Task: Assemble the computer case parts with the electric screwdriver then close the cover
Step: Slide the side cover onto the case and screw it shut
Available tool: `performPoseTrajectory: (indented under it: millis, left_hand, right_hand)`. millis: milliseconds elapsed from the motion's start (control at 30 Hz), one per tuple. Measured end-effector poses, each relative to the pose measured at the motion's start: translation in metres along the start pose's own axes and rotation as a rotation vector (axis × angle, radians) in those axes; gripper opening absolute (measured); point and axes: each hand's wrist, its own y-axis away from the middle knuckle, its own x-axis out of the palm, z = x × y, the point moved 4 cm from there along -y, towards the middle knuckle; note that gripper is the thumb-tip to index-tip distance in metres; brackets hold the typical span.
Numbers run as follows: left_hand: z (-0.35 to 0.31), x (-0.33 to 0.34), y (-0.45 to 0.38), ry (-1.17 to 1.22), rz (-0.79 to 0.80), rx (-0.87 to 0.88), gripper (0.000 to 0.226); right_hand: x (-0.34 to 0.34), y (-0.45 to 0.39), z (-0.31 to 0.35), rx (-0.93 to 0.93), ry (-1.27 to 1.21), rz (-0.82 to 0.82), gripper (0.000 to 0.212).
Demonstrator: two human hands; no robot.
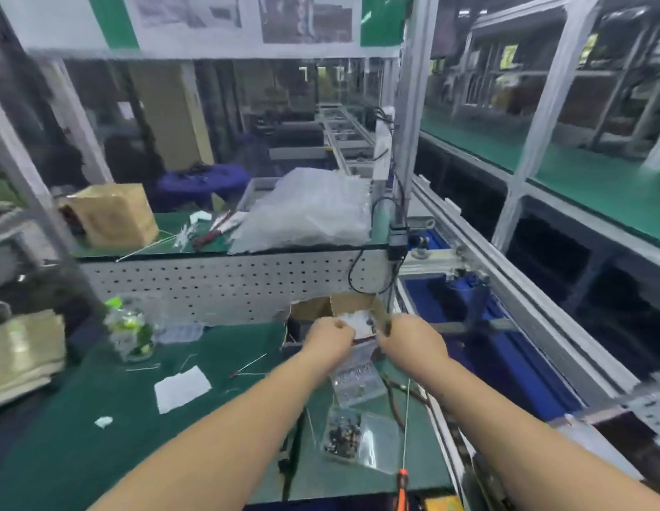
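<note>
Nearest me, both forearms reach across the green mat; my left hand (326,335) and right hand (402,337) curl their fingers at the open cardboard box (352,307), seemingly pinching white packets (356,320) just beyond the fingertips. I judge this parts-fetching: next, lift one fastener pack clear. No case, screwdriver or legible writing shows.
</note>
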Motion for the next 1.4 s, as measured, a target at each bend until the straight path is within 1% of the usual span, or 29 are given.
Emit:
performPoseTrajectory:
  millis: [100, 133, 200, 300, 367, 400, 467, 533, 567, 600, 633, 667, 733, 767, 833, 900, 967, 1033, 1067, 1167, 1200, 1267, 1300, 1333, 1367, 1400]
  left_hand:
    - [-0.002, -0.047, -0.042, -0.104, -0.099, 0.079, 0.02]
    - [-0.007, -0.062, -0.06, -0.136, -0.126, 0.12, 0.019]
    - [-0.018, -0.092, -0.103, -0.17, -0.182, 0.201, 0.022]
    - [-0.04, -0.133, -0.169, -0.197, -0.224, 0.311, 0.026]
    - [-0.054, -0.157, -0.207, -0.275, -0.301, 0.382, 0.03]
    - [-0.061, -0.167, -0.222, -0.33, -0.353, 0.419, 0.035]
    - [-0.072, -0.182, -0.253, -0.424, -0.422, 0.468, 0.049]
    - [-0.075, -0.187, -0.28, -0.488, -0.409, 0.474, 0.062]
    - [-0.074, -0.187, -0.291, -0.531, -0.389, 0.478, 0.066]
    - [-0.072, -0.185, -0.3, -0.577, -0.371, 0.488, 0.067]
    - [-0.069, -0.183, -0.307, -0.61, -0.352, 0.496, 0.067]
    - [-0.066, -0.181, -0.313, -0.613, -0.333, 0.497, 0.065]
    - [-0.061, -0.18, -0.319, -0.524, -0.309, 0.497, 0.06]
    - [-0.06, -0.18, -0.319, -0.444, -0.314, 0.502, 0.059]
    - [-0.061, -0.182, -0.318, -0.28, -0.351, 0.509, 0.06]
    - [-0.067, -0.186, -0.318, -0.122, -0.366, 0.455, 0.064]
    - [-0.077, -0.186, -0.317, 0.085, -0.289, 0.34, 0.073]
    - [-0.094, -0.184, -0.313, 0.286, -0.183, 0.228, 0.081]
    - [-0.103, -0.182, -0.307, 0.335, -0.136, 0.194, 0.083]
    - [-0.13, -0.171, -0.284, 0.382, 0.01, 0.128, 0.089]
    - [-0.137, -0.164, -0.276, 0.414, 0.078, 0.093, 0.092]
    - [-0.147, -0.143, -0.255, 0.482, 0.219, 0.022, 0.094]
    - [-0.151, -0.13, -0.243, 0.532, 0.271, 0.008, 0.088]
    - [-0.155, -0.118, -0.232, 0.583, 0.29, 0.021, 0.075]
    - [-0.159, -0.107, -0.221, 0.615, 0.268, 0.046, 0.06]
    - [-0.162, -0.096, -0.211, 0.611, 0.219, 0.064, 0.049]
  right_hand:
    - [0.011, -0.046, 0.047, -0.074, 0.021, -0.041, 0.012]
    - [0.012, -0.065, 0.061, -0.084, 0.024, -0.06, 0.012]
    - [0.012, -0.108, 0.089, -0.096, 0.047, -0.128, 0.021]
    - [-0.005, -0.18, 0.124, -0.11, 0.137, -0.316, 0.035]
    - [-0.017, -0.226, 0.143, -0.106, 0.161, -0.422, 0.039]
    - [-0.02, -0.246, 0.151, -0.098, 0.16, -0.443, 0.041]
    - [-0.019, -0.284, 0.164, -0.082, 0.185, -0.412, 0.047]
    - [-0.011, -0.315, 0.173, -0.075, 0.261, -0.297, 0.062]
    - [-0.005, -0.327, 0.177, -0.06, 0.294, -0.227, 0.072]
    - [0.0, -0.336, 0.18, -0.043, 0.32, -0.176, 0.078]
    - [0.005, -0.342, 0.182, -0.03, 0.349, -0.156, 0.076]
    - [0.01, -0.345, 0.184, -0.029, 0.385, -0.172, 0.066]
    - [0.013, -0.348, 0.185, -0.039, 0.417, -0.261, 0.042]
    - [0.012, -0.348, 0.185, -0.033, 0.383, -0.303, 0.034]
    - [0.001, -0.346, 0.183, 0.006, 0.221, -0.373, 0.025]
    - [-0.013, -0.34, 0.179, 0.038, 0.027, -0.459, 0.018]
    - [-0.025, -0.328, 0.177, 0.033, -0.124, -0.506, 0.016]
    - [-0.033, -0.311, 0.174, 0.002, -0.26, -0.48, 0.022]
    - [-0.036, -0.302, 0.172, -0.012, -0.326, -0.45, 0.025]
    - [-0.046, -0.272, 0.158, -0.05, -0.455, -0.374, 0.032]
    - [-0.049, -0.261, 0.153, -0.068, -0.485, -0.353, 0.032]
    - [-0.055, -0.239, 0.143, -0.124, -0.562, -0.308, 0.025]
    - [-0.058, -0.228, 0.138, -0.145, -0.592, -0.282, 0.021]
    - [-0.061, -0.217, 0.131, -0.154, -0.612, -0.249, 0.02]
    - [-0.064, -0.204, 0.123, -0.153, -0.625, -0.209, 0.023]
    - [-0.068, -0.19, 0.112, -0.149, -0.634, -0.161, 0.031]
